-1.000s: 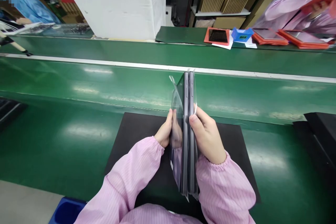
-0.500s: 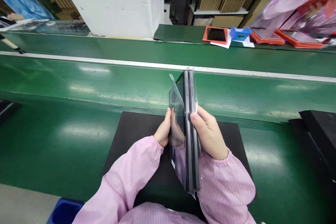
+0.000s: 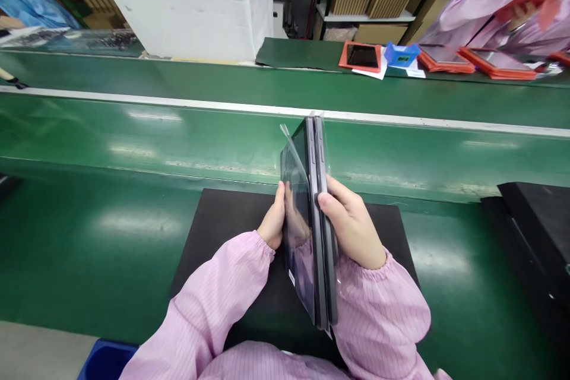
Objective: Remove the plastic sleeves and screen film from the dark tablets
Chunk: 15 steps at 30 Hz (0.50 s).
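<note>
Head view: tablets (image 3: 319, 261), white label (image 3: 291, 277) illegible

1 head cam, worn by the person, looking fwd & down over own chest (image 3: 262, 362). Close to L hand (image 3: 272, 222) & R hand (image 3: 354, 228), both approx. mid-frame; sleeves (image 3: 222, 276) enter from near edge. Bench (image 3: 133, 249) spans full width; white strip (image 3: 200, 103) on it slants slightly down to R. Far bkgd, well off: pillar (image 3: 187, 6) L, shelving (image 3: 367, 17) R of ctr. Pic squashed vert.
</note>
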Available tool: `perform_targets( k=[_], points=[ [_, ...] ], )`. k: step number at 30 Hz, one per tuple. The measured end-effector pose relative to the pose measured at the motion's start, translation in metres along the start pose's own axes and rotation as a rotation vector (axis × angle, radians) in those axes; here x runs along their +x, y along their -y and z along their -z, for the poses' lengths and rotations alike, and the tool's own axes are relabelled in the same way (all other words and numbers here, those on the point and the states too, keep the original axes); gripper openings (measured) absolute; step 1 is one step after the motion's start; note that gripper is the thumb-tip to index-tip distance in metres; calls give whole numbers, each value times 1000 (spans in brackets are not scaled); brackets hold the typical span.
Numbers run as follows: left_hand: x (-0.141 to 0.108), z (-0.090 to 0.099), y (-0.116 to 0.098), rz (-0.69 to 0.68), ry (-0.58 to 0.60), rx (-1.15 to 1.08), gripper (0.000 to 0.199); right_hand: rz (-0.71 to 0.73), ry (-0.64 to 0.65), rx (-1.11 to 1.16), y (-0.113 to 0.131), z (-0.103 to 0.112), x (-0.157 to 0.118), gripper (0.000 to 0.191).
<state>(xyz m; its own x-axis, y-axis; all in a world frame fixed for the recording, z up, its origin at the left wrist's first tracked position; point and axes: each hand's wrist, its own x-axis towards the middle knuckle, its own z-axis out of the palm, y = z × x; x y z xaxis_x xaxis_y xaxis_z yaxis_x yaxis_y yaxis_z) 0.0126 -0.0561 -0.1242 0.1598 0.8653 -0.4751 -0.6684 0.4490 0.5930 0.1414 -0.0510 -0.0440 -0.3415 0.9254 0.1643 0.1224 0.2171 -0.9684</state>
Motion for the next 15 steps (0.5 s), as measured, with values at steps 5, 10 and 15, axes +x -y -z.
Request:
perform_targets(
  k=[5,10,15],
  points=[
    [-5,-6,-7,26,-47,-4,65,9,-20,-1,0,-2,-1,65],
    [-6,-8,-9,47,-38,-35,66,-9,-37,25,-1,-5,-1,71],
    [-5,-9,-8,47,-80,-32,64,-26,-49,62,-1,-7,-1,76]
  ],
)
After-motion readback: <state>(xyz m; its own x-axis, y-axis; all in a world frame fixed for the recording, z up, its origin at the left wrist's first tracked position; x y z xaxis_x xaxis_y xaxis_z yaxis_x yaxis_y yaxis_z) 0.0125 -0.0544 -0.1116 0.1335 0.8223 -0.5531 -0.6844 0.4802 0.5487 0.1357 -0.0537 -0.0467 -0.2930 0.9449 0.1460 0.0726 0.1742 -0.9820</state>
